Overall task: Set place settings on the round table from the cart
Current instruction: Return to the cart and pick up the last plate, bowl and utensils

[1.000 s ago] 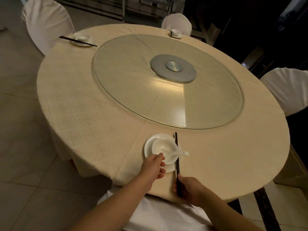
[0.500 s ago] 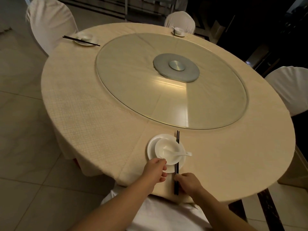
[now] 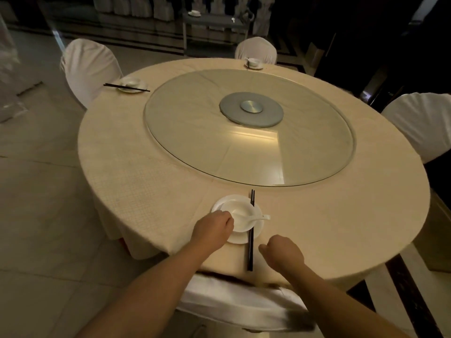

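Note:
On the near edge of the round table (image 3: 146,181) lies a white plate (image 3: 240,236) with a white bowl (image 3: 244,215) on it and a white spoon (image 3: 258,217) in the bowl. Black chopsticks (image 3: 251,237) lie along the plate's right rim, pointing at the table's centre. My left hand (image 3: 212,228) rests on the plate's left edge, fingers curled against the bowl. My right hand (image 3: 280,250) hovers to the right of the chopsticks, fingers curled, holding nothing.
A glass turntable (image 3: 305,152) covers the table's middle. Two other settings lie at the far left (image 3: 131,83) and far edge (image 3: 254,62). White-covered chairs stand at the far left (image 3: 89,67), far side (image 3: 256,48), right (image 3: 419,123) and right below me (image 3: 234,298). A cart (image 3: 214,20) stands behind.
My right hand has let go of the chopsticks and drawn back to the right. The chopsticks now lie still beside the plate. The view has pulled back and tilted up.

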